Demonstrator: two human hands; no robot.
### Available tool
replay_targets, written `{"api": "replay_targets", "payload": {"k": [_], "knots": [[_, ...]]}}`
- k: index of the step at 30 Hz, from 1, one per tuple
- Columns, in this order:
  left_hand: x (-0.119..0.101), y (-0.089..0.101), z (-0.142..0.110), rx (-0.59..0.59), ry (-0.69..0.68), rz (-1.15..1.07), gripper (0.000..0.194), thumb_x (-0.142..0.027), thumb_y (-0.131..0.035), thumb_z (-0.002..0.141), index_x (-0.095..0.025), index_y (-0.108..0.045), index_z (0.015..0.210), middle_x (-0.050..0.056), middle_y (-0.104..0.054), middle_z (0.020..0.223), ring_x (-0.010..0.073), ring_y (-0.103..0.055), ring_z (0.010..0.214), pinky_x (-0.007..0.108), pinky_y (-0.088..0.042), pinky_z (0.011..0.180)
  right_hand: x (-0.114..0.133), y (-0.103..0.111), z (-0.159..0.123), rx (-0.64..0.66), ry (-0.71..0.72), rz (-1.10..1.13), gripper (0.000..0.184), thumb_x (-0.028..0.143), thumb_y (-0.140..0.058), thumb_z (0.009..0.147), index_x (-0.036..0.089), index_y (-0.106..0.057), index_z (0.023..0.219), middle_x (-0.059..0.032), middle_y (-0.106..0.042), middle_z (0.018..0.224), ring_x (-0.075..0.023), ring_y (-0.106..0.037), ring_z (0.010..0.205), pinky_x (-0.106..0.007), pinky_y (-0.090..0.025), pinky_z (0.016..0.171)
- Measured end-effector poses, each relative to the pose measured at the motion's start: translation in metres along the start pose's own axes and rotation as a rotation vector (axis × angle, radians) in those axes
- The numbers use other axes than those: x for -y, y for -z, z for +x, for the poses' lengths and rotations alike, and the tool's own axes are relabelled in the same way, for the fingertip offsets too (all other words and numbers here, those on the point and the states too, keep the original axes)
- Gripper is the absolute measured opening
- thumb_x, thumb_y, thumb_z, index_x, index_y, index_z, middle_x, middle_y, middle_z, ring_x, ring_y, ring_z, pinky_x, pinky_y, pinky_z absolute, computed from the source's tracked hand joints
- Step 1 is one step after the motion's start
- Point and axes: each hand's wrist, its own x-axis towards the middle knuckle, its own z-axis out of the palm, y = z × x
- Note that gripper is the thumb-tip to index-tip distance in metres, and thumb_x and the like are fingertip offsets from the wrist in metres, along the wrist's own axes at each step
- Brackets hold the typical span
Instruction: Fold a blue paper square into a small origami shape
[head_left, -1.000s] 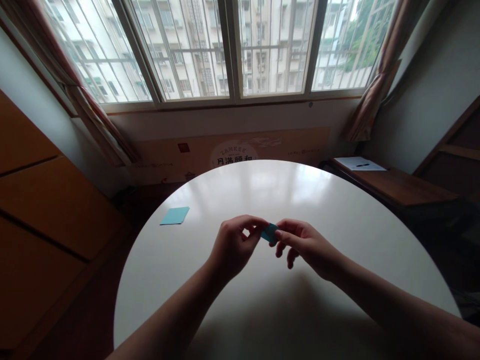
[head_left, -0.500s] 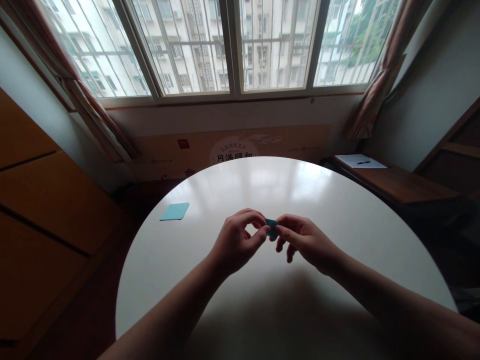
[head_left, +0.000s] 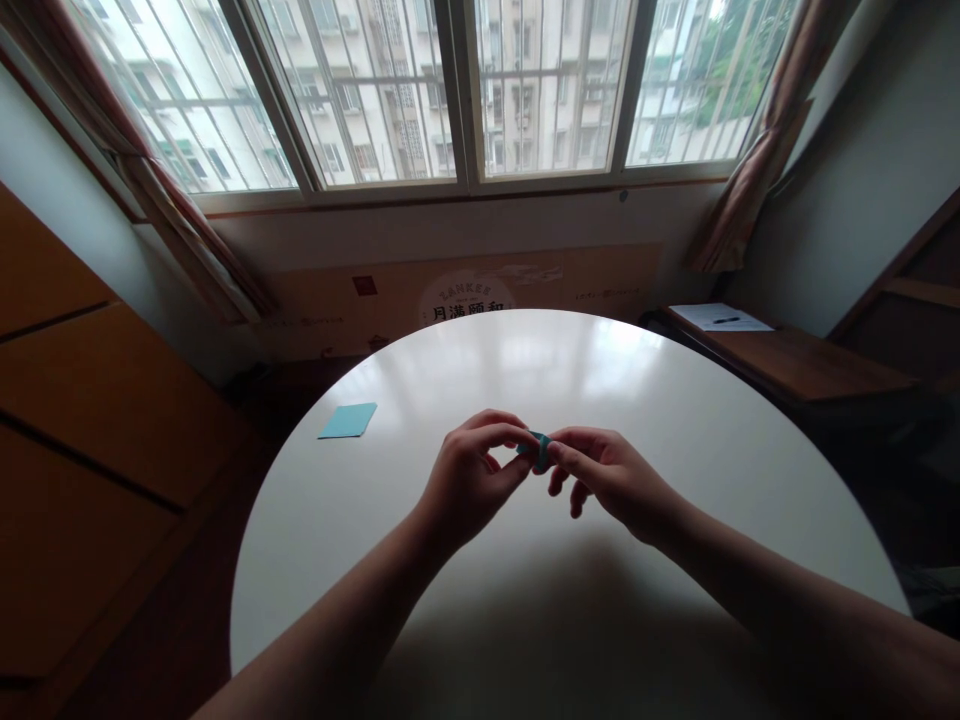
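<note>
A small folded piece of teal paper (head_left: 541, 453) is held above the middle of the white table, pinched between both hands. My left hand (head_left: 474, 478) grips its left side with thumb and index finger. From the other side, my right hand (head_left: 607, 475) pinches it with thumb and index finger, the remaining fingers hanging loosely below. Fingertips cover much of the paper, so its full shape is hidden. Off to the left, a flat square stack of light-blue paper (head_left: 347, 421) lies on the tabletop.
The round white table (head_left: 315, 560) has a glossy top. Beyond its right edge stands a brown wooden side table (head_left: 832, 365) bearing a white sheet (head_left: 712, 317) and a dark pen (head_left: 726, 320). A barred window (head_left: 390, 100) and curtains are behind.
The teal paper has turned between my fingers and now shows a bent, curved edge. My left fingers have shifted, closing in around it. The light-blue stack stays put on the table.
</note>
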Motion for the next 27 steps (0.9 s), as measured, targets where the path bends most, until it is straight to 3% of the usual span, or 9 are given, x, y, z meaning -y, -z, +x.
{"api": "replay_targets", "payload": {"k": [11,19,27], "knots": [[0.0019,-0.0014,-0.0006,0.025,0.001,-0.019,0.020,-0.011,-0.072,0.081,-0.024,-0.078,0.095,0.004,-0.067,0.098,0.0139,-0.067,0.079,0.018,-0.050,0.050,-0.0029,0.0027,-0.0027,-0.056,0.091,-0.098,0.034,0.041,-0.075,0.085,0.015,-0.075,0.106,-0.0063,-0.069,0.078,-0.0176,-0.065,0.071,-0.020,-0.051,0.044],[-0.0045,-0.0011,-0.0022,-0.064,0.039,0.055,0.011,-0.013,-0.075,0.079,-0.021,-0.077,0.086,0.004,-0.067,0.095,0.0143,-0.065,0.075,0.020,-0.051,0.050,-0.0012,0.0016,-0.0009,-0.062,0.133,-0.053,0.031,0.041,-0.074,0.086,0.017,-0.077,0.105,-0.0080,-0.071,0.083,-0.0169,-0.065,0.070,-0.020,-0.052,0.043],[-0.0066,-0.0004,-0.0040,-0.146,-0.239,0.422,0.009,-0.014,-0.074,0.082,-0.021,-0.077,0.087,0.004,-0.070,0.085,0.0210,-0.060,0.083,0.032,-0.054,0.063,-0.0065,-0.0019,0.0006,-0.101,0.120,-0.024,0.032,0.044,-0.075,0.084,0.018,-0.079,0.104,-0.0081,-0.071,0.081,-0.0178,-0.065,0.070,-0.019,-0.051,0.039]]}}
